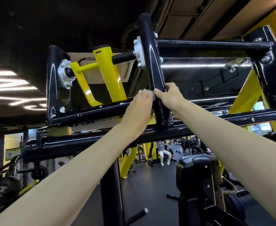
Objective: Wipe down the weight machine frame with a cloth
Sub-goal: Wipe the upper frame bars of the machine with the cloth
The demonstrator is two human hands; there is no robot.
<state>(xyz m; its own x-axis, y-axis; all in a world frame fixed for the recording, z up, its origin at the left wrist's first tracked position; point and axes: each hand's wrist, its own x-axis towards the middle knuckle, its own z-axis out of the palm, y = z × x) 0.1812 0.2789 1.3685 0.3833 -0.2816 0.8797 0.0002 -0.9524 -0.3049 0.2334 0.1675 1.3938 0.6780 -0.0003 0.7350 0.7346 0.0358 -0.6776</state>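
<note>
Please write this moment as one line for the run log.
task: wipe frame | left hand: holds cloth against bar | right hand: grips bar | reach: overhead

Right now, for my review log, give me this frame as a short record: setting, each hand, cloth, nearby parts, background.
setting: gym, looking up at the black frame of a weight machine
left hand: holds the grey cloth against the upright black bar
right hand: fingers and thumb curled round the same bar
cloth: mostly hidden between the hands
yellow arm: left of the bar, untouched
background: seated person, far off
</note>
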